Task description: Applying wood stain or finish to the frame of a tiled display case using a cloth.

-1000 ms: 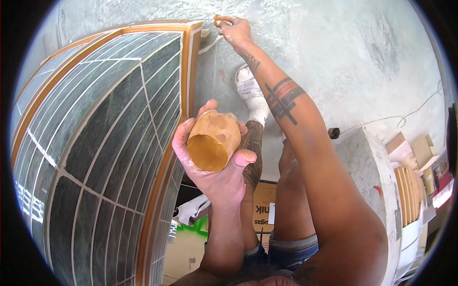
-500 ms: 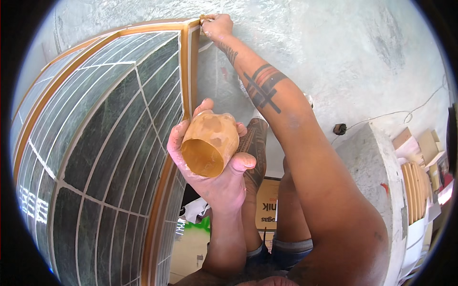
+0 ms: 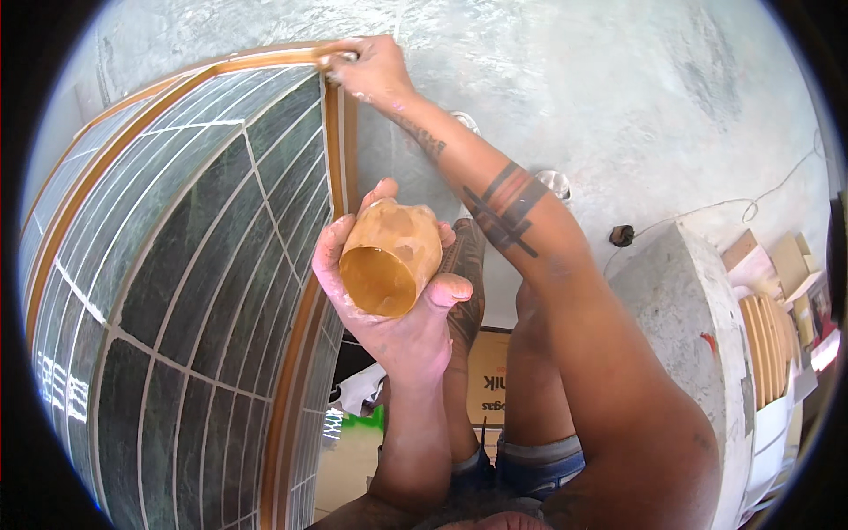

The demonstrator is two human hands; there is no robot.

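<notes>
My left hand (image 3: 402, 344) is wrapped round a tan, smeared cup (image 3: 402, 234), tilted so that its open mouth and yellowish inside face me. Pale pinkish residue coats that hand. My right arm reaches far forward, and my right hand (image 3: 375, 71) is closed at the corner of the brown wooden trim (image 3: 265, 60). The fingertips there are blurred, and what they hold is too small to make out. The trim edges a dark green tiled surface (image 3: 212, 265) with pale grout lines, on my left.
A grey concrete ledge (image 3: 658, 291) stands at my right, with a stack of round wooden pieces (image 3: 767, 344) and boxes (image 3: 789, 265) beyond. A thin cable (image 3: 707, 208) runs over the grey floor (image 3: 565, 97). Printed cardboard (image 3: 488, 380) lies below my legs.
My right hand has moved left along the trim, round its corner. The cup in my left hand has risen slightly and otherwise stays about where it was.
</notes>
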